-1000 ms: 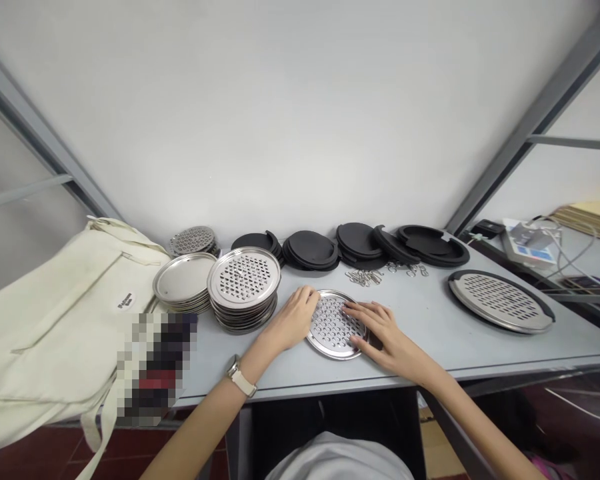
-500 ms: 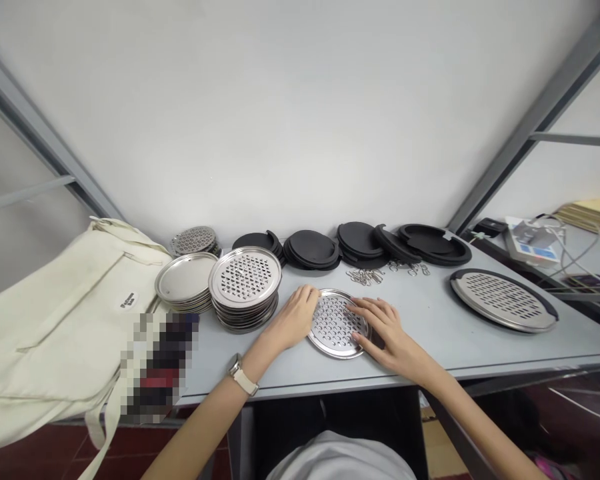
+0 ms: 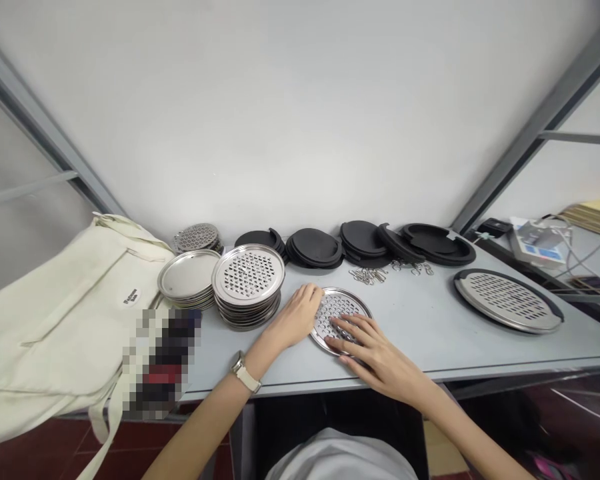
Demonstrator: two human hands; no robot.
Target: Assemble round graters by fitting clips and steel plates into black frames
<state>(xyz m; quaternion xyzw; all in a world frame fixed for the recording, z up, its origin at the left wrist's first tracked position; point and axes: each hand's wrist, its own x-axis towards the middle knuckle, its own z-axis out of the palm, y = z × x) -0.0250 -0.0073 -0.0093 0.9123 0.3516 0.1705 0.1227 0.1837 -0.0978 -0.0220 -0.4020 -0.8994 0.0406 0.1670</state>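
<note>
A round metal grater plate [image 3: 349,303], full of small holes, lies on the table in front of me. My left hand [image 3: 300,315] is closed on its left edge, fingers curled and fingertips partly hidden. Over the lower right of the plate, my right hand [image 3: 373,350] rests with fingers stretched and apart, covering part of the holes. To the left of my left hand rises a stack of similar grater plates [image 3: 249,275]. Beside that stack are plain shiny metal discs [image 3: 189,275], piled up.
Black round covers [image 3: 315,247] line the wall, with small metal clips [image 3: 369,275] before them. At right lies a perforated disc with black edging [image 3: 507,300]. A cream bag [image 3: 70,320] fills the left side. More perforated discs [image 3: 197,237] sit at back left.
My right hand has slid left and toward me across the grater plate, covering more of its lower part. The left hand keeps its place on the edge. The view has shifted slightly.
</note>
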